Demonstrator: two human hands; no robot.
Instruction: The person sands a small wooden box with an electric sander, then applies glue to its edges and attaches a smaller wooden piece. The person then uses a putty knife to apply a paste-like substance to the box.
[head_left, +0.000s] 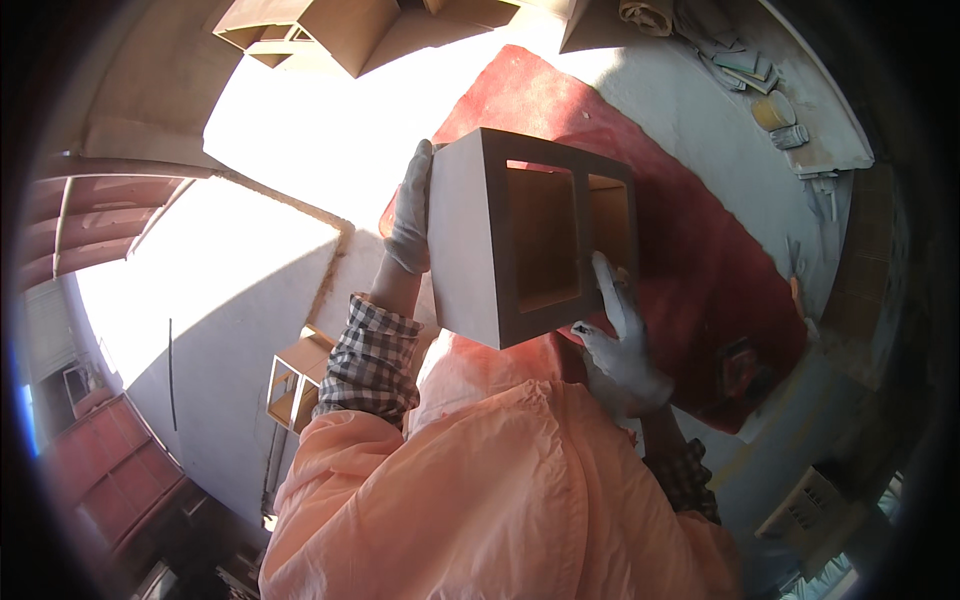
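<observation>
A box-shaped wooden cabinet [465, 240] is held up before my chest, its outside grey-brown and its inside bare wood. Two window-like openings of unequal width show in the face turned toward me. My left hand [410, 215], in a pale work glove, grips the box's left side with the fingers lying along it. My right hand [625, 345], gloved too, is at the lower right of the framed face. Its forefinger points up by the narrower opening, apart from the thumb; whether the fingertip touches the frame I cannot tell.
Beneath the box lies a red cloth [690, 270] on the pale floor, with a dark red tool-like object [742, 370] on it. Other wooden boxes stand at the far left [330, 35] and by my left elbow [298, 380]. A yellowish tub [772, 110] sits on the right among sanding-pad-like pieces.
</observation>
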